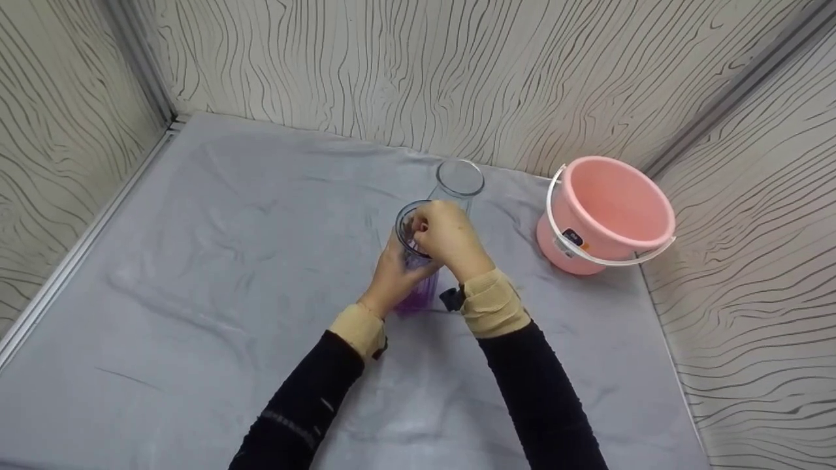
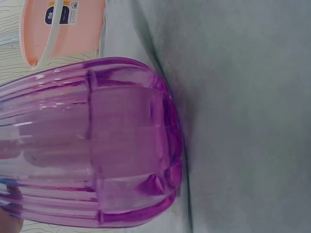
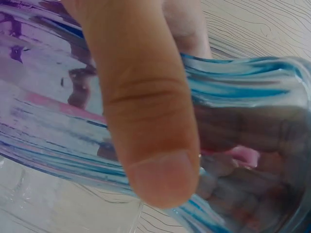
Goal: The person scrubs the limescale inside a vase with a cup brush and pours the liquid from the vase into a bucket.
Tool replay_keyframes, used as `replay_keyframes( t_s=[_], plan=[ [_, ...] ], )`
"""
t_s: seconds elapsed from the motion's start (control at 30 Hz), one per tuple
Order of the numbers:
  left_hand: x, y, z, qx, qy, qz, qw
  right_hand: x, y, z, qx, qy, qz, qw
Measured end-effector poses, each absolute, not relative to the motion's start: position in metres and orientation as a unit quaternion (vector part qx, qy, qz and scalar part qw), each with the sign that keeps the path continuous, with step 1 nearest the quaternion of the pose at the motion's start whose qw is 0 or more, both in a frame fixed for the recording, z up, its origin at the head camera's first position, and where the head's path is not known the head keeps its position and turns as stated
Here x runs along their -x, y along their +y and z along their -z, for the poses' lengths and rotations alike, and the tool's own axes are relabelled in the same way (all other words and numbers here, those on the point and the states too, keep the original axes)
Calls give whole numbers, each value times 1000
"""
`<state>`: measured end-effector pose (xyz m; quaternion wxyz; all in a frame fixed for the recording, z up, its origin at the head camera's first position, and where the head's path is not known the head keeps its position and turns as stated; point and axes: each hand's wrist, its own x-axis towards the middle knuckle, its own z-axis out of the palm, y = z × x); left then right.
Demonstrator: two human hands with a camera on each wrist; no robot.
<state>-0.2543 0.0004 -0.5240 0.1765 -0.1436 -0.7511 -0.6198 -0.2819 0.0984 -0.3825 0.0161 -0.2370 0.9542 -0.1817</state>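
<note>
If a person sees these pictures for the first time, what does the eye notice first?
First, the two hands meeting at the middle of the grey cloth: the left hand grips the side of a ribbed purple-tinted vase, and the right hand holds its rim. Next, the pink bucket at the right, and a clear glass just behind the vase.

Two arms are seen entering from the lower centre of the head view. Each is covered by a dark, near-black long sleeve. A beige elastic band is worn at each wrist, below the left hand [image 1: 392, 271] and the right hand [image 1: 450, 238]. A small black unit is fixed to each band. Faint stitching is visible on the left sleeve.
</note>
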Motion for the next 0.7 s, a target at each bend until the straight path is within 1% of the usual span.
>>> replay_keyframes(
  t_s=[0.23,0.7],
  plan=[
    [254,0,525,149,-752,615,183,283,98,382,254,953,163,16],
    [254,1,523,146,-743,630,172,292,106,381,322,923,201,63]
  ],
)
